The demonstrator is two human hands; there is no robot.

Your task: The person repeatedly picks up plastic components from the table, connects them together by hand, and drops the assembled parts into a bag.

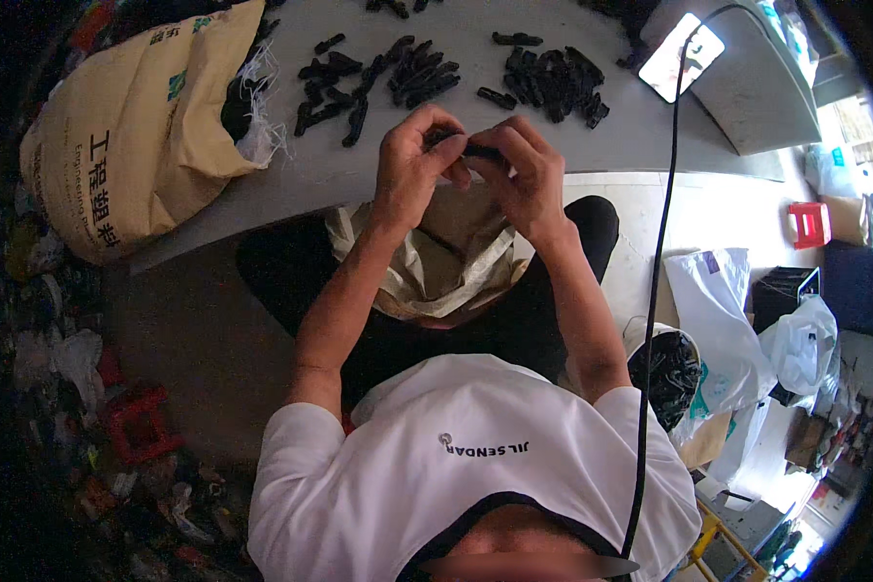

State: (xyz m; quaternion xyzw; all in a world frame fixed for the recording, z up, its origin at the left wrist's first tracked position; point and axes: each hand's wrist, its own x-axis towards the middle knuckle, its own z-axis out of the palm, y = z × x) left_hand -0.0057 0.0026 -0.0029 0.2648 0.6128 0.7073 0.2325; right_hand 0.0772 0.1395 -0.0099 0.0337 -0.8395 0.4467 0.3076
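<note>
Head view: L hand [412,167] & R hand [535,179] each pinch an elongated black part [481,151], held btwn them nr worktop [640,141] edge. Handling of this pc prob. unfinished. Similar pcs on worktop: L cluster [421,74], R pile [556,81]; can't tell which done, which left.

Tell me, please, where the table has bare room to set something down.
The table is bare between the right black pile and the bright screen, and between the sack and left hand. It is crowded beyond that hand and the right hand, where that pile and the left black pile lie.
</note>
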